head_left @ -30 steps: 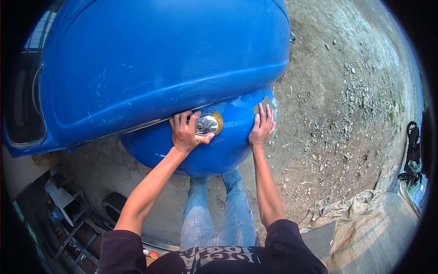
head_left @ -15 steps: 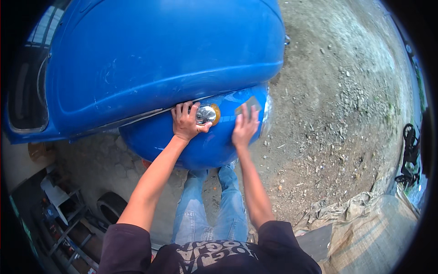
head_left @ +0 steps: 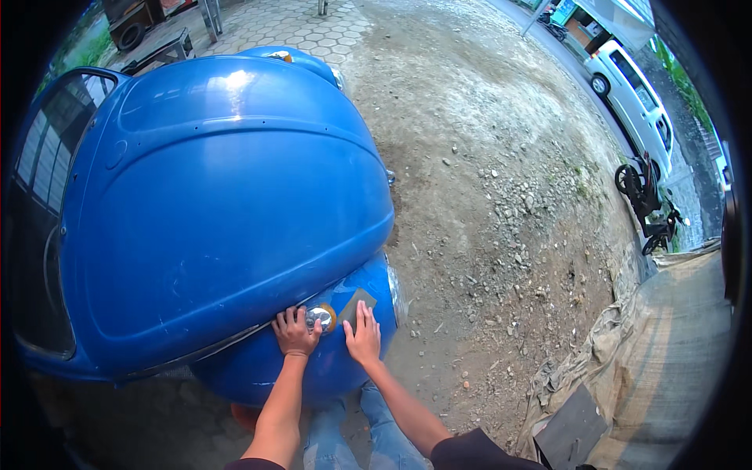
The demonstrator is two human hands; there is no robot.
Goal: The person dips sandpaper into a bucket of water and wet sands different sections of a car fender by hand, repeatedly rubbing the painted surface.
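A blue rounded car fender (head_left: 274,364) lies under both my hands, beside the large blue hood (head_left: 227,196). My left hand (head_left: 296,333) rests on it with fingers spread, its thumb against a small chrome turn-signal lamp (head_left: 319,319) with an amber rim. To the right of the lamp, my right hand (head_left: 364,337) presses a grey-brown sheet of what looks like sandpaper (head_left: 350,306) against the paint, fingers stretched over it. Part of the sheet is hidden under the fingers. A shiny headlight edge (head_left: 394,290) shows at the fender's front.
Gravelly ground (head_left: 486,235) spreads to the right of the car. A tarp (head_left: 666,352) and a dark flat board (head_left: 572,427) lie at the lower right. Farther off stand a motorcycle (head_left: 646,196) and a white van (head_left: 630,98). Paving (head_left: 290,31) lies beyond the car.
The view has tilted up, so the car and hands appear lower and more of the surroundings shows. My right hand has slid the sheet closer to the lamp. The left stays beside the lamp.
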